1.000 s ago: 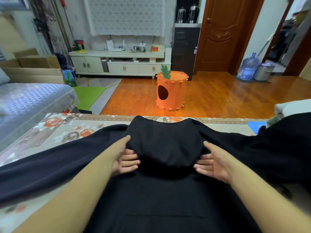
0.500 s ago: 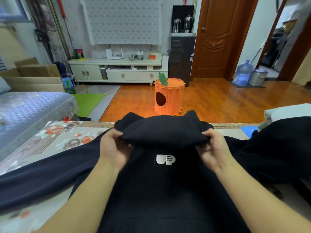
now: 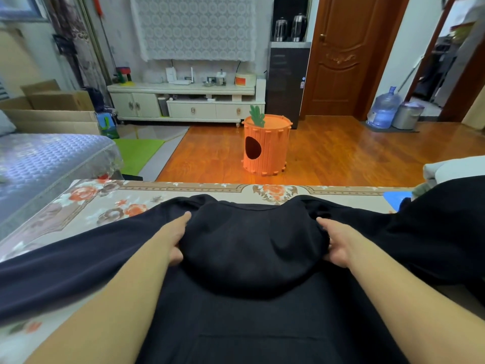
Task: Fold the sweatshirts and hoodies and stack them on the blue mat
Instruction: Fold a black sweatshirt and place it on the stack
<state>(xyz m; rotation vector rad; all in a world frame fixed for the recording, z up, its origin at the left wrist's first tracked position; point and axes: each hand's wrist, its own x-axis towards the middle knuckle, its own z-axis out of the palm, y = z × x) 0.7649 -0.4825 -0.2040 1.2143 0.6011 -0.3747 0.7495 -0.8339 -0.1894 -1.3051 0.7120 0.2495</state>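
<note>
Black hoodie [image 3: 244, 311] lies spread flat on the floral tabletop [image 3: 86, 203], sleeves out to both sides, hood [image 3: 252, 243] folded down over its chest. Left hand [image 3: 175, 239] and right hand [image 3: 338, 244] each grip a hood edge, fingers tucked under. Blue mat [image 3: 393, 199] at far right.

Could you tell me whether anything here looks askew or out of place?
Nothing stands out. The hoodie lies spread on the floral cloth, hood folded down over its chest, with the left hand and right hand at the hood's sides.
</note>
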